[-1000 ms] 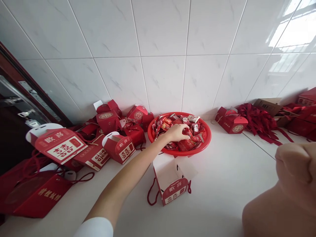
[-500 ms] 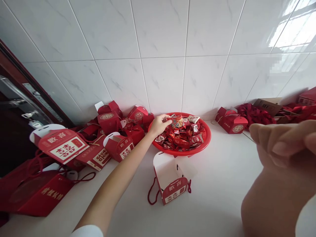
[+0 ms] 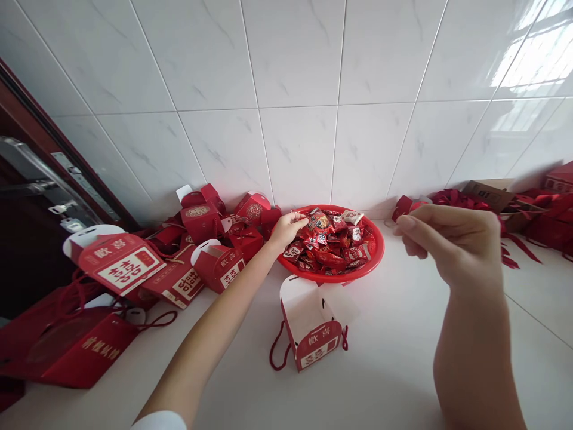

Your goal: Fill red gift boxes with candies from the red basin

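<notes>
In the head view my left hand [image 3: 287, 233] reaches to the left rim of a red plastic basket [image 3: 378, 254]. Its thumb and fingers are pinched at the edge of a shiny red candy packet [image 3: 319, 223] on top of the pile. My right hand [image 3: 452, 239] is raised in front of the basket's right side, thumb against curled fingers, and nothing shows in it. Below the basket stands an open red and white gift box [image 3: 313, 346] with dark red cord handles; its white inside shows no contents.
Several red gift boxes [image 3: 128, 263] crowd the left side of the white table [image 3: 380, 358]. Another red box [image 3: 403, 206], partly behind my right hand, red ribbons and a brown carton [image 3: 487, 192] lie at the right. A tiled wall [image 3: 299, 155] closes the back.
My right hand has moved left and away from the camera, toward the basket, and its fingers now show clearly. My left hand stays at the candy packet, which sits slightly lower.
</notes>
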Demonstrator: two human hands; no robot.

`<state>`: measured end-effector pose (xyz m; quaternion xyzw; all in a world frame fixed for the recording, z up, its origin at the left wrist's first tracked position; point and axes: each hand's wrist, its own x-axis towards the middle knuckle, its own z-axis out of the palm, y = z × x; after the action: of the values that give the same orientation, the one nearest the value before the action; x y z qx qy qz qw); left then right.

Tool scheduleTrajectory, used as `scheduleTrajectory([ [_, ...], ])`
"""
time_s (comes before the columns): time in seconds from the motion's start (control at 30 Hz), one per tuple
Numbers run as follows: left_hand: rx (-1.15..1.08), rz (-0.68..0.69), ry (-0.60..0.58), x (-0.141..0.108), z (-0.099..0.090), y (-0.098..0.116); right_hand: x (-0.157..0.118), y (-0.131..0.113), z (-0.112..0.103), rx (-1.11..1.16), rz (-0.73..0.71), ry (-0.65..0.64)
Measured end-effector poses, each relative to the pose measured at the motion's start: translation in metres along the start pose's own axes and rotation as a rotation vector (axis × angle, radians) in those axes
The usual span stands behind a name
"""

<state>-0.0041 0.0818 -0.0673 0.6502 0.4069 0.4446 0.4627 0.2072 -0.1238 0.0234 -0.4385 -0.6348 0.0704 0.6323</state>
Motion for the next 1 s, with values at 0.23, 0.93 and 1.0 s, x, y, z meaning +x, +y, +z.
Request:
scheduleTrajectory([
  [0.23, 0.149, 0.044, -0.029, -0.007, 0.0, 0.003, 0.012, 0.035, 0.004, -0.307, 0.135, -0.244],
  [0.93, 0.315, 0.165, -0.296, -0.029, 0.006, -0.003, 0.017, 0.122, 0.05, -0.834, 0.346, -0.549],
  [1.0, 0.312, 0.179, -0.278, -0.03, 0.007, -0.007, 0.013, 0.131, 0.059, -0.822, 0.333, -0.558],
])
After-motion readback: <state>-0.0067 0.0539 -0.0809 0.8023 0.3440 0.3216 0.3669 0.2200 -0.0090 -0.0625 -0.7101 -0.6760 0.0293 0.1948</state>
